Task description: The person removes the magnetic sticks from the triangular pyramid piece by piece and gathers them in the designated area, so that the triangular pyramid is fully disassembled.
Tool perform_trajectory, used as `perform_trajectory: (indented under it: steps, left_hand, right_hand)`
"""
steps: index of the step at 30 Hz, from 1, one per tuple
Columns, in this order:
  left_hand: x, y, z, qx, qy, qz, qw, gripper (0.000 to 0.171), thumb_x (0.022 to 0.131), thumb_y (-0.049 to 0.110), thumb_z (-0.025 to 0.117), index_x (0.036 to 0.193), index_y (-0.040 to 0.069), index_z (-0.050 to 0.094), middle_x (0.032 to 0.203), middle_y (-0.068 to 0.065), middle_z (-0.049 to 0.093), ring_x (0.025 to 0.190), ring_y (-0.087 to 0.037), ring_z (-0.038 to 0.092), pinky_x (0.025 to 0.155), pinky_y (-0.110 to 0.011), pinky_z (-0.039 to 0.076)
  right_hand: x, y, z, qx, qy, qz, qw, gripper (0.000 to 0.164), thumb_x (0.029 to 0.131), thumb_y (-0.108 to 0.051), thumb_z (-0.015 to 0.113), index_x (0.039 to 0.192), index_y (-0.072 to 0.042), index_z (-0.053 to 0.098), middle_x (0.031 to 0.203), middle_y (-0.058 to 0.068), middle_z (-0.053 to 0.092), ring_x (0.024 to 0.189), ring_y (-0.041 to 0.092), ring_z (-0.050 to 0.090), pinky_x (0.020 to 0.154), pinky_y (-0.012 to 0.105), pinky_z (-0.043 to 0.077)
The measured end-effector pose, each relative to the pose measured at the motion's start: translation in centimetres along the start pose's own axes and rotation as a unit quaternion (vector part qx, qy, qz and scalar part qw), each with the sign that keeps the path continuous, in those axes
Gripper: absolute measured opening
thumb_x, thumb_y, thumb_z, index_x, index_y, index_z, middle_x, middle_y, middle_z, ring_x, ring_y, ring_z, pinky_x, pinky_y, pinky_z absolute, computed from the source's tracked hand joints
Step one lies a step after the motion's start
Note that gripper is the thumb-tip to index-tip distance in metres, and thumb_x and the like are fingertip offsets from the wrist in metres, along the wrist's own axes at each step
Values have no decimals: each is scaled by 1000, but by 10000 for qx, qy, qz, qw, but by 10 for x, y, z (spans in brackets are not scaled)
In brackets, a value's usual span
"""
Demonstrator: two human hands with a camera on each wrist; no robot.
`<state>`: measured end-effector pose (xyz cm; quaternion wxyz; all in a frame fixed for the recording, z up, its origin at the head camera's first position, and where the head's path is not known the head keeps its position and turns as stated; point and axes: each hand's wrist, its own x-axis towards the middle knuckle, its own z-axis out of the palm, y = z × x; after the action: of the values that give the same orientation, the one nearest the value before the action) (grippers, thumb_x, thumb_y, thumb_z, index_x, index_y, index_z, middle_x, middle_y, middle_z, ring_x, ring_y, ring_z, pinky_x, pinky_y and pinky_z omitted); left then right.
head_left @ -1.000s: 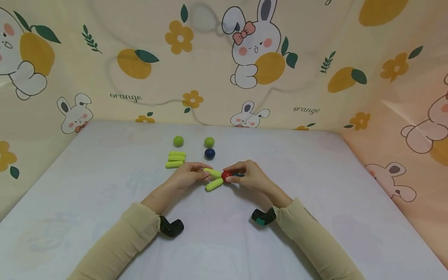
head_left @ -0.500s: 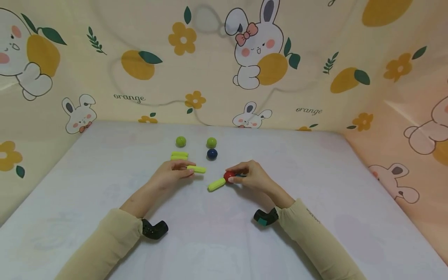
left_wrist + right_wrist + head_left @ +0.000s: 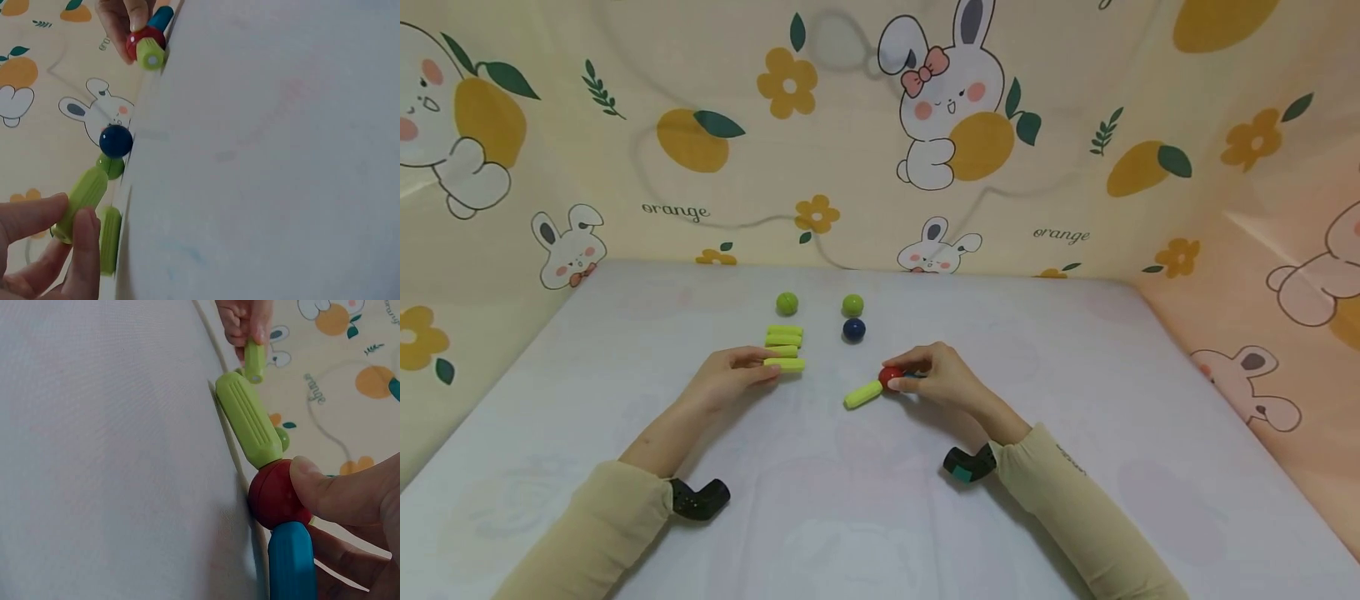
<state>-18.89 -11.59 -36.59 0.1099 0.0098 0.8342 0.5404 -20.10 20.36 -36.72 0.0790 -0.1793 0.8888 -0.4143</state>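
Observation:
Thumb and fingers of my left hand (image 3: 724,385) pinch a yellow-green ribbed toy rod (image 3: 85,199), just in front of similar rods lying on the table. My right hand (image 3: 946,383) holds a red ball (image 3: 275,495) between thumb and fingers. Joined to that ball are a yellow-green rod (image 3: 247,419), pointing toward the left hand, and a blue rod (image 3: 292,559) on the opposite side. In the head view, the fingers mostly hide the blue rod. A pale round disc shows at the end of the attached yellow-green rod in the left wrist view.
Several loose yellow-green rods (image 3: 785,331) lie in a row beyond the left hand. Farther back sit a green ball (image 3: 787,303), another green ball (image 3: 852,305) and a dark blue ball (image 3: 853,330). A patterned cloth backdrop (image 3: 850,167) rises behind the white table (image 3: 1037,333).
My left hand has pulled one yellow-green rod off the red ball and carried it left to the loose rods. The right hand stays in place with the red ball.

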Motion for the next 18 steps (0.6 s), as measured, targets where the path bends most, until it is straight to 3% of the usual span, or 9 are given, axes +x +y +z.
perform_trajectory:
  steps: [10,18]
  left_hand:
    - [6,-9,-9,27,23,-226,9997,47,89,25,68,128,-1,58,98,-2,74,88,-3,63,104,-42,37]
    - [9,-10,-9,75,86,-320,9994,45,89,20,68,127,-3,57,118,-14,66,86,0,61,90,-27,47]
  right_hand:
    - [0,1,-1,104,-33,-56,9999,29,82,-13,75,110,-9,73,106,8,71,83,14,60,72,26,48]
    - [1,1,0,72,-13,-67,10000,29,82,-14,76,110,-8,73,107,11,71,85,15,60,73,27,48]
